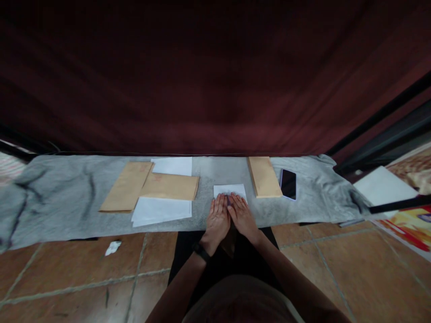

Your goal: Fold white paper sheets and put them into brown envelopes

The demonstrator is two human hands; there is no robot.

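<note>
On the cloth-covered tabletop (208,170), the left hand (218,219) and the right hand (241,217) are resting flat upon white paper (229,189), fingers straight, seemingly gripping nothing, probably keeping it smooth; brown envelopes (170,185) are lying at its nine and two o'clock, perhaps leaving room.

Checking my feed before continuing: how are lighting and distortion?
Head view: dim, dark-red fabric curtain fading nearly black at top; edges look stretched; bare left hand and right hand discernible against white rectangular paper, fine detail soft.
</note>
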